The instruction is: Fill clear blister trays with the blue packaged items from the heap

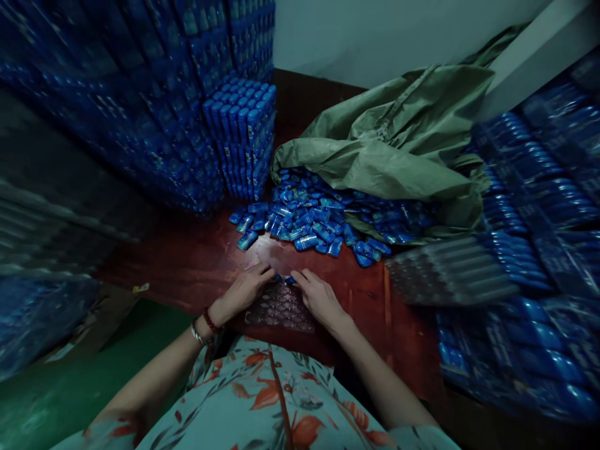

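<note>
A clear plastic tray (281, 309) with rows of rounded hollows lies flat before me on the red tabletop. My left hand (252, 286) is over its far left corner, fingers closed on a small blue container (277, 277). At the far right part of the tray, my right hand (321, 297) pinches another small blue container (290, 280). Both containers are mostly hidden by the fingers. Just beyond the hands, a loose heap of the same small blue containers (304, 219) spills from a green cloth sack (375, 156).
Blue containers in trays form a stack (244, 137) at the back left, beside a taller wall of them (140, 94). Empty clear trays (450, 269) are nested at the right, near more packed blue stacks (525, 219). The red tabletop (187, 262) ends above a green floor (135, 350).
</note>
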`<state>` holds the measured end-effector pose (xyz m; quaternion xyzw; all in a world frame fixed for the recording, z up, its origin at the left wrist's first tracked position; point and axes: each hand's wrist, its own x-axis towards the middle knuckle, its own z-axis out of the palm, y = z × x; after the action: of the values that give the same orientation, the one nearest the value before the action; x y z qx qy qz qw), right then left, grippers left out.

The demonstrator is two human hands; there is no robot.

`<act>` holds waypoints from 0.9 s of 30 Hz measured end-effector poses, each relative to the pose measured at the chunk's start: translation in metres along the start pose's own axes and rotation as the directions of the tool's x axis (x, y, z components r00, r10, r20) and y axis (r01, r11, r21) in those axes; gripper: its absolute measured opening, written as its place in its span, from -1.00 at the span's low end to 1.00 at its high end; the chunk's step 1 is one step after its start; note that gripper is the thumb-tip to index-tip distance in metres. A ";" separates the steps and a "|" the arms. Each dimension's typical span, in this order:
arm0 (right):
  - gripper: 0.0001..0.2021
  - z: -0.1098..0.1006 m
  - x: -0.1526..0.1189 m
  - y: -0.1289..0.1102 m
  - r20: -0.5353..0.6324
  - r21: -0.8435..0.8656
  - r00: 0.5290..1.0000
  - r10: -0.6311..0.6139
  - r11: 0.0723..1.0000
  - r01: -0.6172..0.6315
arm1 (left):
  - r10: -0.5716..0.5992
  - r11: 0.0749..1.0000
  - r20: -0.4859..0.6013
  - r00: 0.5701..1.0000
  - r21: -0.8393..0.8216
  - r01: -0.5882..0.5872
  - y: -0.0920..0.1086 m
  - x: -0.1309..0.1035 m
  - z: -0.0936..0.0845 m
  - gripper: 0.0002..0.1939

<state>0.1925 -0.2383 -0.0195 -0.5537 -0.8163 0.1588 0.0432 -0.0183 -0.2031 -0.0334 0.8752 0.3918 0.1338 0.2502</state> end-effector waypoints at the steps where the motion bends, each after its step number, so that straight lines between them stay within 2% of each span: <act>1: -0.56 -0.004 0.002 -0.003 0.028 -0.023 1.000 0.005 1.000 -0.004 | 0.009 0.999 0.035 0.999 0.034 -0.010 0.000 0.002 -0.002 -0.74; 5: -0.57 -0.012 0.008 -0.021 0.078 -0.101 0.997 0.016 0.995 -0.008 | 0.067 0.991 0.147 0.987 0.104 -0.083 0.002 0.011 -0.012 -0.72; 10: -0.61 -0.007 0.011 -0.033 0.075 -0.167 0.996 0.047 0.985 -0.034 | 0.118 0.976 0.185 0.976 0.158 -0.148 0.011 0.020 -0.016 -0.71; 14: -0.62 -0.003 0.008 -0.026 0.035 -0.119 0.998 0.052 0.992 -0.048 | 0.143 0.973 0.166 0.976 0.158 -0.169 0.014 0.016 -0.004 -0.71; 18: -0.69 -0.009 0.009 0.001 -0.010 0.088 1.000 -0.024 0.996 0.025 | 0.119 0.990 0.085 0.989 0.065 -0.125 0.000 0.003 0.004 -0.79; 21: -0.67 -0.017 0.022 0.026 -0.113 0.107 0.993 0.014 0.994 -0.002 | 0.026 0.997 -0.078 0.997 -0.070 -0.032 -0.021 0.004 -0.003 -0.72; 22: -0.64 -0.019 0.030 0.033 -0.136 0.050 0.990 0.038 0.998 -0.032 | -0.050 0.996 -0.155 0.987 -0.082 0.037 -0.029 0.009 -0.007 -0.70; 24: -0.56 -0.021 0.047 0.042 -0.132 -0.111 0.990 0.054 0.991 -0.069 | -0.229 0.972 -0.285 0.931 -0.018 0.234 -0.044 0.023 -0.016 -0.68; 25: -0.53 -0.020 0.056 0.044 -0.111 -0.186 0.993 0.051 0.980 -0.071 | -0.294 0.945 -0.311 0.904 0.046 0.323 -0.051 0.031 -0.020 -0.68; 27: -0.53 -0.015 0.070 0.044 -0.067 -0.269 0.997 0.050 0.961 -0.066 | -0.368 0.889 -0.267 0.891 0.180 0.422 -0.059 0.047 -0.027 -0.65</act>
<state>0.2088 -0.1556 -0.0261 -0.5827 -0.8120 0.0305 -0.0133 -0.0355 -0.1251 -0.0409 0.7787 0.6013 0.1311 0.1218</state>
